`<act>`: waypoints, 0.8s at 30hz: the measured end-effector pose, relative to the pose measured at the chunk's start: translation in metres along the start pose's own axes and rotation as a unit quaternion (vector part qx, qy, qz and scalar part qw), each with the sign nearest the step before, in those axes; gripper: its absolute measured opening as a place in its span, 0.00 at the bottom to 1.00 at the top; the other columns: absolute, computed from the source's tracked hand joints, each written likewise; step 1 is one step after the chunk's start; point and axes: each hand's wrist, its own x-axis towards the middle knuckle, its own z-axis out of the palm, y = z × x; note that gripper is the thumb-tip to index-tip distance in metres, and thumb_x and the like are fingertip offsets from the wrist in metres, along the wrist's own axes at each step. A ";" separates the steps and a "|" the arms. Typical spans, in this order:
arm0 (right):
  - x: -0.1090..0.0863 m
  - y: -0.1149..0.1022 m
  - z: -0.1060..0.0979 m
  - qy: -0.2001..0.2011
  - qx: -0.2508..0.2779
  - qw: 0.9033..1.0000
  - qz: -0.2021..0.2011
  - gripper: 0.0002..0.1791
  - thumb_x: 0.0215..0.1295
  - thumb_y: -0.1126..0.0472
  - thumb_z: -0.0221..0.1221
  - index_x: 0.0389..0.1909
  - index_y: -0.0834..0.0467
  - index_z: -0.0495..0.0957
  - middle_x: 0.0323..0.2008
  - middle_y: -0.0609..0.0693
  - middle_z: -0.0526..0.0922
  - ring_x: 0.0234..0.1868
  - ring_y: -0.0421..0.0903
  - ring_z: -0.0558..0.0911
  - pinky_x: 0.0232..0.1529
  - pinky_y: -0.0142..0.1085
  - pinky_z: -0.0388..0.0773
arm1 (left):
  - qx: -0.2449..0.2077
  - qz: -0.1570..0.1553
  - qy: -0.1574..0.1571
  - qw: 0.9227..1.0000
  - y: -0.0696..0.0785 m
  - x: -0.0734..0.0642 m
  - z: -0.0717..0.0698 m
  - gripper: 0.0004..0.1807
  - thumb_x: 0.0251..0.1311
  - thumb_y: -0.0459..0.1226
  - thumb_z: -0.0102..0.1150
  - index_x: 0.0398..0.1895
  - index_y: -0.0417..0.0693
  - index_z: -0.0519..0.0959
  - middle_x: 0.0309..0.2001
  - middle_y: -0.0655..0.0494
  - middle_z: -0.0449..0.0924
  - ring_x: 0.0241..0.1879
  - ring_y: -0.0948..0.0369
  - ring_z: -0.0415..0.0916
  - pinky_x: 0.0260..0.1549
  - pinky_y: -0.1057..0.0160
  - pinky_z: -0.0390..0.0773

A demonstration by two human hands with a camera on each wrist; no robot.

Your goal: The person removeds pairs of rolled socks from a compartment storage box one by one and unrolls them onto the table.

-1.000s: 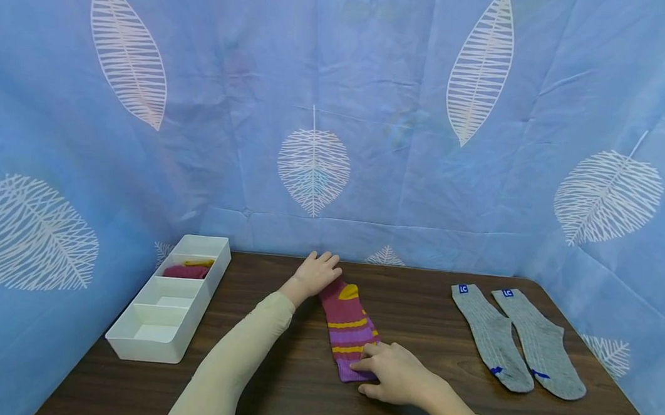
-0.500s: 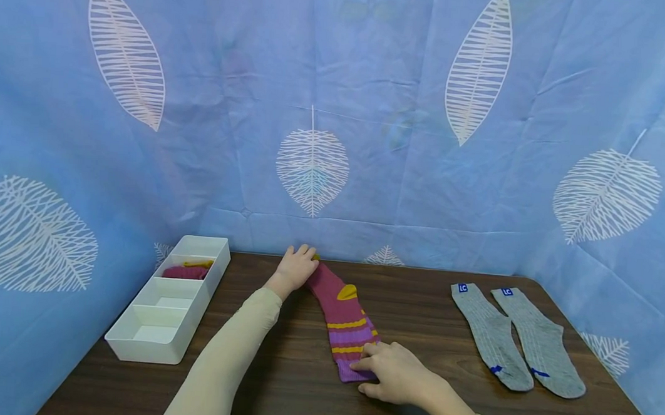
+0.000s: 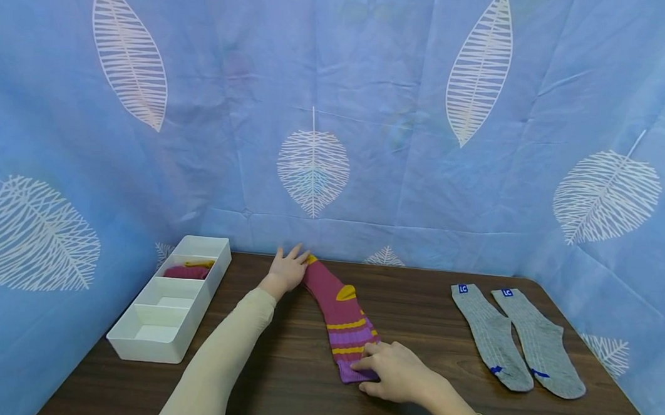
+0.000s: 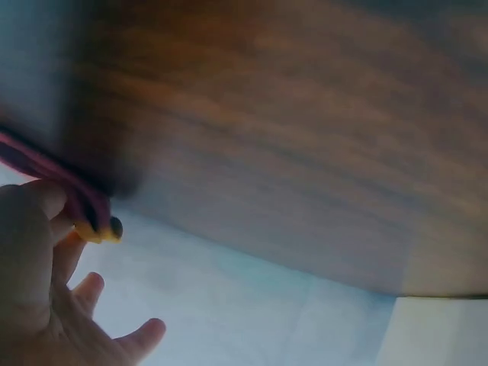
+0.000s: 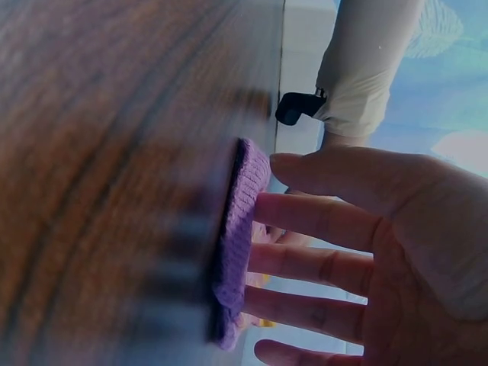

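A maroon sock (image 3: 336, 298) with purple and mustard stripes lies stretched out mid-table, its toe pointing to the back left. At that toe my left hand (image 3: 287, 271) pinches the edge between thumb and finger. In the left wrist view the mustard toe tip (image 4: 95, 232) pokes out past the thumb, and the other fingers are spread. On the purple cuff (image 5: 242, 221) rest the fingertips of my right hand (image 3: 400, 373), the fingers fairly straight. The right wrist view has them touching the cuff's top side, with the thumb beside its edge.
At the left stands a white divided box (image 3: 182, 325), with a folded maroon and mustard sock (image 3: 185, 271) in one compartment. Two grey socks (image 3: 491, 341) (image 3: 545, 347) lie flat side by side at the right. A blue leaf-print cloth (image 3: 379, 172) hangs behind the table.
My left hand has moved left along the table's back edge, and the sock's toe part has come out straight and into sight. The right hand has stayed on the cuff.
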 end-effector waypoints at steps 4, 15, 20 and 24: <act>0.000 0.000 -0.001 0.000 0.005 1.000 -0.001 0.18 0.59 0.45 0.64 0.50 0.42 0.84 0.37 0.40 0.78 0.36 0.34 0.75 0.31 0.32 0.70 | -0.032 -0.023 -0.038 0.998 -0.004 -0.002 0.003 0.27 0.76 0.48 0.36 0.76 0.62 0.54 0.79 0.65 0.43 0.79 0.58 0.32 0.72 0.38 0.47; -0.004 0.007 -0.002 0.011 0.015 0.999 0.045 0.18 0.58 0.45 0.65 0.47 0.47 0.84 0.45 0.45 0.84 0.45 0.44 0.84 0.40 0.44 0.79 | -0.120 -0.025 -0.062 0.990 -0.014 -0.014 0.002 0.29 0.76 0.51 0.33 0.77 0.60 0.52 0.79 0.61 0.47 0.79 0.56 0.36 0.71 0.35 0.47; -0.004 0.019 0.001 0.036 0.011 0.995 0.092 0.20 0.56 0.46 0.67 0.45 0.53 0.82 0.41 0.47 0.85 0.36 0.44 0.83 0.33 0.42 0.79 | -0.158 -0.028 -0.055 0.986 -0.019 -0.020 0.008 0.31 0.75 0.55 0.35 0.77 0.60 0.53 0.78 0.60 0.48 0.79 0.55 0.38 0.70 0.33 0.47; -0.002 0.028 0.000 0.049 0.017 0.991 0.120 0.19 0.56 0.48 0.68 0.43 0.55 0.82 0.37 0.46 0.85 0.30 0.40 0.79 0.28 0.39 0.75 | -0.163 -0.026 -0.053 0.985 -0.024 -0.023 0.011 0.33 0.73 0.58 0.35 0.77 0.61 0.53 0.78 0.60 0.49 0.79 0.54 0.38 0.70 0.33 0.47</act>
